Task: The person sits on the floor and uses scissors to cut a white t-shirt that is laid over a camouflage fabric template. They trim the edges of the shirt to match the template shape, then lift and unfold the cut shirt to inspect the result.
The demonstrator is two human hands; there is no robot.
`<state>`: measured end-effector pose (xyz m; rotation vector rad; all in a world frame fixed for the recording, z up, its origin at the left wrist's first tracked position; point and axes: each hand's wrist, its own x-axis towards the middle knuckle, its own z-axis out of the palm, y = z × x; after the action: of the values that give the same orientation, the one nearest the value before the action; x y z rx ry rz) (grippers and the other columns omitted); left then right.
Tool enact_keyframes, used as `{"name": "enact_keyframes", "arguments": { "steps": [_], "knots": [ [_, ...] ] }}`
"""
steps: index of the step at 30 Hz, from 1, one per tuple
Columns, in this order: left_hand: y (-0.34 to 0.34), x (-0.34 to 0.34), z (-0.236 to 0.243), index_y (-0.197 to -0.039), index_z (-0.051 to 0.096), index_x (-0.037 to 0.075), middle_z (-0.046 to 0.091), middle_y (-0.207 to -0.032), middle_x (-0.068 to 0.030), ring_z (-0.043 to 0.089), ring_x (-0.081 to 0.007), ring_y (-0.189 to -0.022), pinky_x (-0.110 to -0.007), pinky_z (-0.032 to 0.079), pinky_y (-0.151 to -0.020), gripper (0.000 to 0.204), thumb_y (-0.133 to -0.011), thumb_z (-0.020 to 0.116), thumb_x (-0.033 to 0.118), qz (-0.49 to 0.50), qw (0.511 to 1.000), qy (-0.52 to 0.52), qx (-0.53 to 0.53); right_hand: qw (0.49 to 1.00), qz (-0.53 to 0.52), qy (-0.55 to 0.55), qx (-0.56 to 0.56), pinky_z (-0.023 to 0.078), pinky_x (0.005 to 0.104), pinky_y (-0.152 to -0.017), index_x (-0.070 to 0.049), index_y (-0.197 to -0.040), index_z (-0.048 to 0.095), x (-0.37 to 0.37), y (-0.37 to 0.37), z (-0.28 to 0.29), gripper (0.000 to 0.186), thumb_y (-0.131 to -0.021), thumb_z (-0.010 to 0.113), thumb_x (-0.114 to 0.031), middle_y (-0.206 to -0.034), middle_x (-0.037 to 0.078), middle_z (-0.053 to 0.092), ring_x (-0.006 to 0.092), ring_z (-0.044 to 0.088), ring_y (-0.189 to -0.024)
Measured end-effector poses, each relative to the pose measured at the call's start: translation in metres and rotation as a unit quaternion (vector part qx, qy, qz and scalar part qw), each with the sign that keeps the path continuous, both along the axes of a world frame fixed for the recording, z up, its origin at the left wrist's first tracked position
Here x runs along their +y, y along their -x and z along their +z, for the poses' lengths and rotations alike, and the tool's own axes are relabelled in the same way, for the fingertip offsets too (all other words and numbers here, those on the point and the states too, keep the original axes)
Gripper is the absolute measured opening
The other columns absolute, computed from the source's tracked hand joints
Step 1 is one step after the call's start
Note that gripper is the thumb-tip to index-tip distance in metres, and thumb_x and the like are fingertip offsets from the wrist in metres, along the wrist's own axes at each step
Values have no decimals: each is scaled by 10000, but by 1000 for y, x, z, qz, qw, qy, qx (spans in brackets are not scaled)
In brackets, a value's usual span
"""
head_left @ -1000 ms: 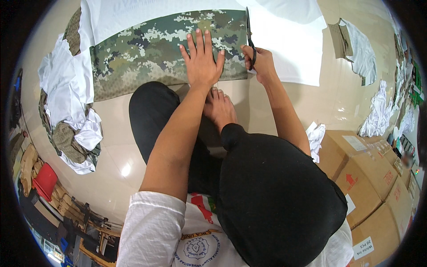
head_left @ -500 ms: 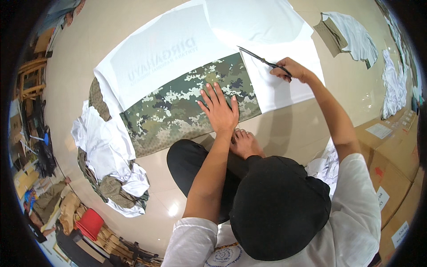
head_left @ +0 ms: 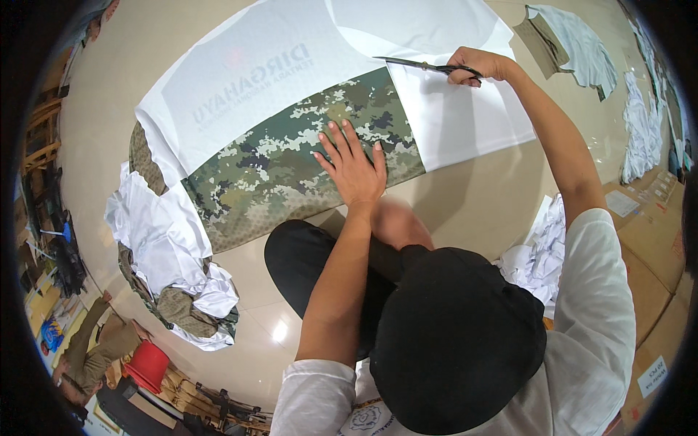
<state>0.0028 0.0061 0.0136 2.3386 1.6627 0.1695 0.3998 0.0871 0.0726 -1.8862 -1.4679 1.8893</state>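
My left hand (head_left: 354,168) lies flat with fingers spread on a green and brown camouflage-patterned fabric piece (head_left: 262,174). In my right hand (head_left: 476,67) is a pair of dark scissors (head_left: 409,63), their handles gripped and the blades pointing left. The blade tips are over the far right corner of the camouflage piece, beside a white fabric panel (head_left: 465,131). Beyond it spreads a larger white sheet of fabric (head_left: 233,87) with faint print showing. Whether the blades touch any fabric, I cannot tell.
Crumpled white and camouflage cloth (head_left: 171,254) lies on the floor at left. More pieces sit at the far right, including a cut garment piece (head_left: 574,43). Cardboard boxes (head_left: 654,269) stand at right, a red bucket (head_left: 147,365) at lower left. My bare foot (head_left: 400,224) is near the fabric edge.
My right hand has moved farther away with the scissors, which now lie more level and point left. My left hand still presses the camouflage fabric. My foot is blurred by motion.
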Motion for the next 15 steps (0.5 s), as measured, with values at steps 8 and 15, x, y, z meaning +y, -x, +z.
{"name": "enact_keyframes", "arguments": {
  "steps": [8, 15],
  "knots": [
    [0, -1, -1, -1765, 199, 75, 127, -1840, -194, 79, -469, -1684, -676, 33, -1333, 843, -1100, 459, 523, 1, 1000, 1, 3, 1000, 19, 2, -12, 414, 262, -466, -54, -729, 653, 8, -3, 2, 272, -879, 783, -240, -562, -16, 570, 75, 532, -482],
    [-1, -1, 0, -1764, 204, 76, 118, -1842, -189, 71, -465, -1685, -673, 30, -1336, 833, -1106, 442, 528, 2, 1000, 6, 2, 1000, 21, 0, -6, 404, 262, -463, -62, -723, 642, 7, -4, -1, 276, -889, 780, -233, -565, -22, 568, 70, 528, -481]
  ]
}}
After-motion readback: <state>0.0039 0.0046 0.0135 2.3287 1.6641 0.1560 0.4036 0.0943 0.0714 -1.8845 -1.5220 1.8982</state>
